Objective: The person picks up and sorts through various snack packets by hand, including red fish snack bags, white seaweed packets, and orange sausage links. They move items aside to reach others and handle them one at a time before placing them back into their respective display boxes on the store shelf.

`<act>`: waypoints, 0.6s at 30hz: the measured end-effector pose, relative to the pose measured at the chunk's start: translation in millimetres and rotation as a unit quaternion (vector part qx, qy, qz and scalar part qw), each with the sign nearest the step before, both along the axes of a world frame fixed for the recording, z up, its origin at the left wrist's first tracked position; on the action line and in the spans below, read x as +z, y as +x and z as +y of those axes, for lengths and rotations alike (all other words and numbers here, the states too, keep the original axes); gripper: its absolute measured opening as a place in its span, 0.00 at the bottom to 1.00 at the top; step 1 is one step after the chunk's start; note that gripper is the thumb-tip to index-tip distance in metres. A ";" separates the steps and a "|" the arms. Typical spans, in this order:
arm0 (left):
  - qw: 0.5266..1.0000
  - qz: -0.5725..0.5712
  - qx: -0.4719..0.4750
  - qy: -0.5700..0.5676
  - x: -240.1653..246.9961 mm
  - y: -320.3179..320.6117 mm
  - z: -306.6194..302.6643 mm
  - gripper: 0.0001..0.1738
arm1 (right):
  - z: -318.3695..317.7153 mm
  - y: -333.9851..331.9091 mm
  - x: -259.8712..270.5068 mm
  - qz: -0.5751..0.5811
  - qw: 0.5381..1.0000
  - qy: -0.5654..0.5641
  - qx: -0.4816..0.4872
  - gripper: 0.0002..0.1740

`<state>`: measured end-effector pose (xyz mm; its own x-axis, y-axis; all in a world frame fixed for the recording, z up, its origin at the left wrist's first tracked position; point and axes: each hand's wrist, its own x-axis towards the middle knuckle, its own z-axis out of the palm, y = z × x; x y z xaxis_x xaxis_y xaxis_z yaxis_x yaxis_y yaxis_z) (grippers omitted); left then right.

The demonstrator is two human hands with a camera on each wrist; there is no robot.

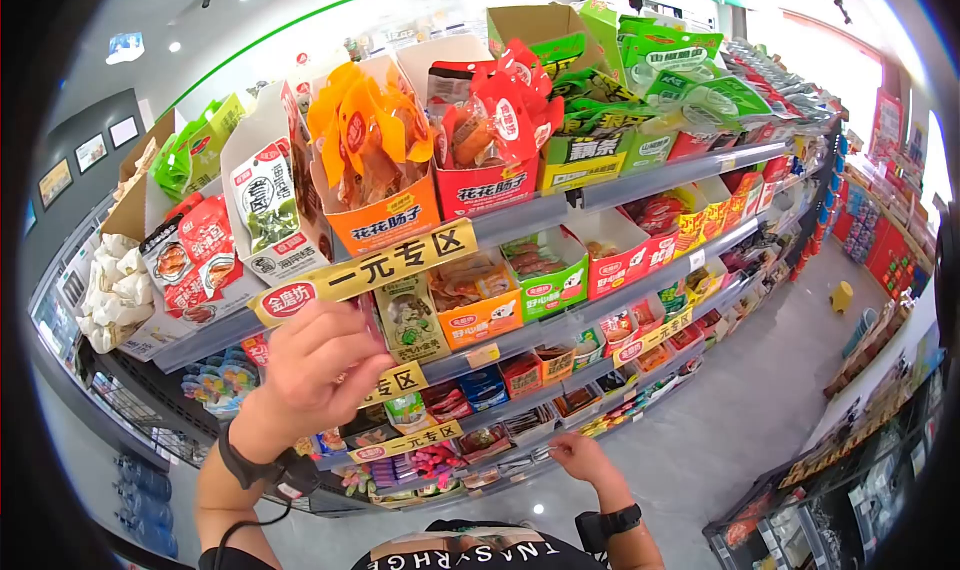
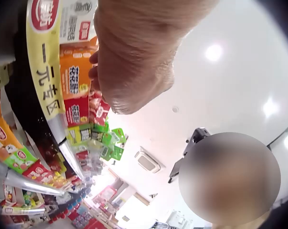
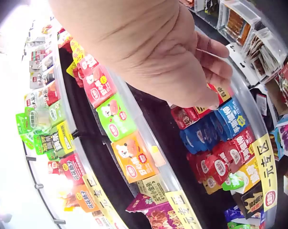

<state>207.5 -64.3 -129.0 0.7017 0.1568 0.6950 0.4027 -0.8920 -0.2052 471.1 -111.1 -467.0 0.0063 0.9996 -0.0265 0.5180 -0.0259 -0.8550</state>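
Currently | left hand [image 1: 325, 365] held near yellow label [image 1: 365, 272], fingers curled, any pinch cannot be told | right hand [image 1: 585, 459] loosely bent | orange packets [image 1: 362, 135] best handled with label unbumped

Left grip [image 1: 325, 365] raised and forward, fingers bent; right grip [image 1: 583, 458] lower, fingers loosely curled
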 end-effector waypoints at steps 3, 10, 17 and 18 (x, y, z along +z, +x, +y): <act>0.998 0.024 -0.054 0.037 9.7 28.0 12.7 0.09 | -3.2 6.4 -26.9 -0.011 1.000 0.010 0.003 0.14; 0.990 0.097 -0.051 0.094 24.0 35.1 7.3 0.10 | -2.4 -8.8 -38.3 -0.040 0.997 -0.009 0.058 0.13; 0.962 0.066 0.233 0.126 152.8 -55.5 43.7 0.06 | 11.4 -24.3 -21.3 -0.094 0.979 -0.107 0.145 0.17; 0.937 0.073 0.329 0.093 172.3 -74.6 54.8 0.08 | 15.9 -25.2 -14.7 -0.115 0.976 -0.112 0.145 0.16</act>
<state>132.9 -9.5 43.2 0.5852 0.4747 0.6574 0.8085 -0.4038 -0.4282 445.9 -95.1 -481.7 -0.2445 0.9294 -0.2764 0.7091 -0.0231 -0.7048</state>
